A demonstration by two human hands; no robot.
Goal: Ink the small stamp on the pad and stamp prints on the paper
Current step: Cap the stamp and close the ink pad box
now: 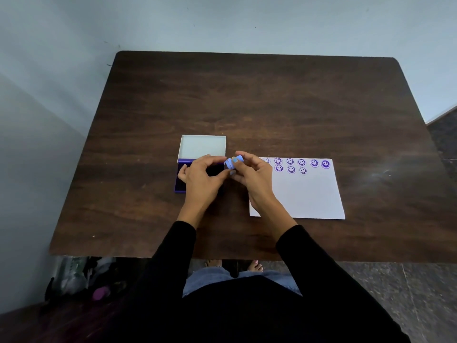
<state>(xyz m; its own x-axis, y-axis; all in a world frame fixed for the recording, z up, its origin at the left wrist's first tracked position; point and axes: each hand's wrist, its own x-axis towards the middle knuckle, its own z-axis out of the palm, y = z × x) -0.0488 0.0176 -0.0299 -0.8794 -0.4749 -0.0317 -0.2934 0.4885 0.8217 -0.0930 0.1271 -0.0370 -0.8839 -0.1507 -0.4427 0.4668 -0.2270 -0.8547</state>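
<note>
1. The small stamp (pixel 234 163) is up in the air, just right of the ink pad (pixel 181 180).
2. The left hand (pixel 201 175) and right hand (pixel 252 173) both pinch it with their fingertips.
3. The left hand hides most of the ink pad.
4. The paper (pixel 309 194) lies right of the ink pad; the right hand covers its near corner and one smiley print.

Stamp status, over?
Both hands, left and right, pinch the small stamp between open ink pad and paper. Nine prints visible. Nothing obstructing.
</note>
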